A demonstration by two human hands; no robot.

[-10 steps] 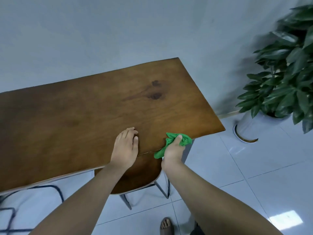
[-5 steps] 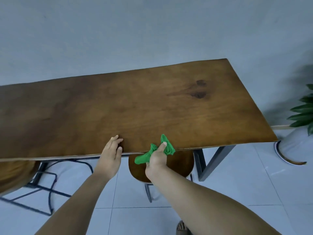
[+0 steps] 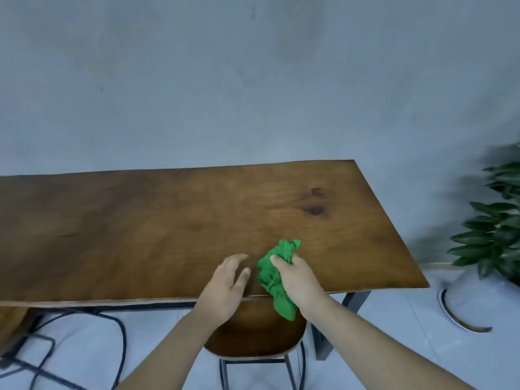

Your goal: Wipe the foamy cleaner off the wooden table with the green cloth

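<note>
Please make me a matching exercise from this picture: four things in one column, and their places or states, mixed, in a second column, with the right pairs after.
Things:
1. green cloth
2. left hand
3. stool
4. potted plant

Places or states:
A. on the floor, right of the table
B. bunched in the right hand
C. under the table's near edge
D. empty, fingers spread at the near edge

Pairs: 1-B, 2-D, 3-C, 4-A

Both forearms are bare from the bottom of the view up to the wrists, with no sleeve showing on either. The left hand wears no glove, ring or watch. The right hand is likewise uncovered, its wrist plain. Short, unpainted nails show on the left thumb and on the right thumb.
</note>
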